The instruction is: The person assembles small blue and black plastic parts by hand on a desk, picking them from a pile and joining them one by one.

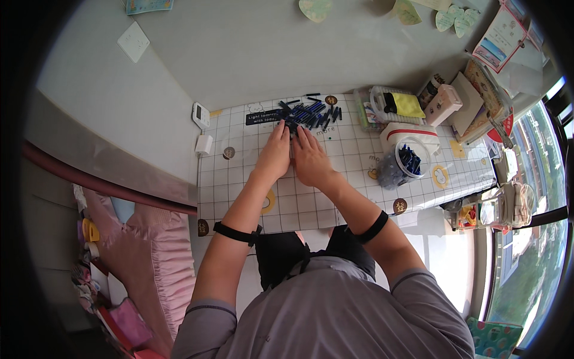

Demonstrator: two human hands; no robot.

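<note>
A loose pile of small dark-blue tubes [314, 112], like pen ink cartridges, lies at the back of the table, close to the wall. My left hand [275, 152] reaches its near-left edge, fingers stretched forward and held close together. Beside it, my right hand [312, 161] lies with fingers extended, its fingertips at the pile's near edge. Some dark tubes show between the two sets of fingertips; neither hand visibly grips one. To the right, a clear round tub [391, 173] holds many more of these tubes and has no lid on.
The table [233, 197] has a white grid-patterned cover. Behind the tub are a white pouch [412, 136] with a red zip, clear plastic boxes [378, 99] with a yellow cloth [408, 105], and a pink box [443, 105]. A small white timer [201, 115] sits at the left edge.
</note>
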